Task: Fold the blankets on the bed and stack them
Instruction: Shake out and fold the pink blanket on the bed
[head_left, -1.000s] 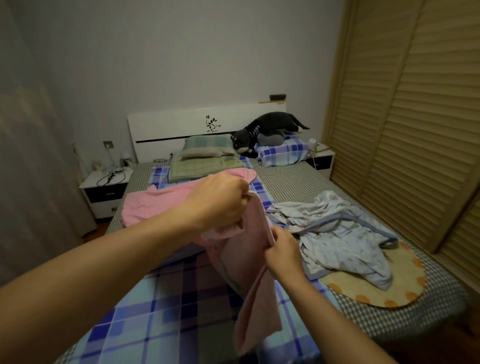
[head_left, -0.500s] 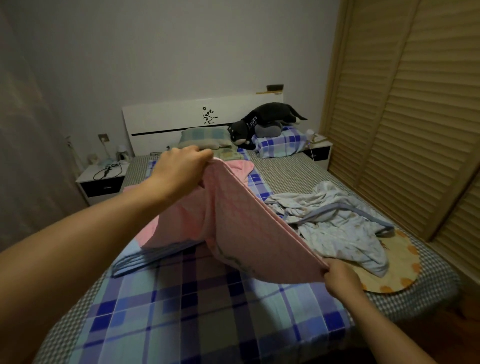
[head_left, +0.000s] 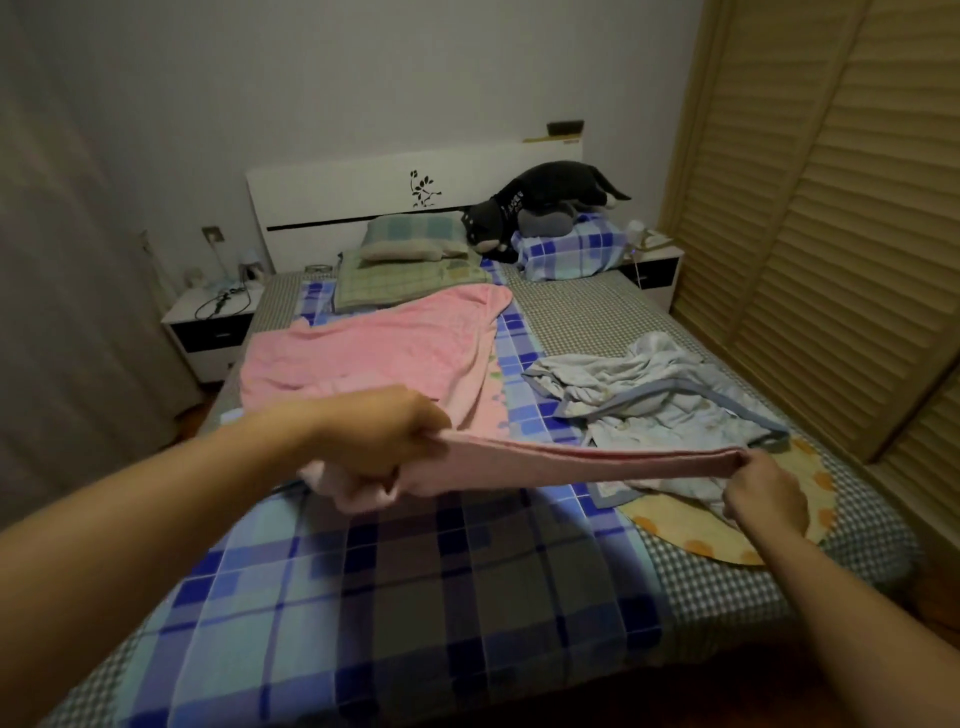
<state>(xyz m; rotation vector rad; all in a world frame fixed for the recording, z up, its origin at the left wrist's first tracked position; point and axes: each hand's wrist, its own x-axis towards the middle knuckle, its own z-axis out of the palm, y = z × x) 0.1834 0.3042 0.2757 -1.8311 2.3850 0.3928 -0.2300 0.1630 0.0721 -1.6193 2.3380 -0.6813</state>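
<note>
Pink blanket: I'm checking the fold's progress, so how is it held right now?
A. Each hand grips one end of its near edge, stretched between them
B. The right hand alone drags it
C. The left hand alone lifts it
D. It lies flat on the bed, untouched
A: the left hand and right hand each grip an end of the pink blanket, its near edge taut between them above the bed.

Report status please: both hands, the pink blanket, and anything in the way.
Left hand and right hand each grip the near edge of the pink blanket, stretched between them. Far part lies on the bed. Crumpled grey blanket beside it, right.
</note>
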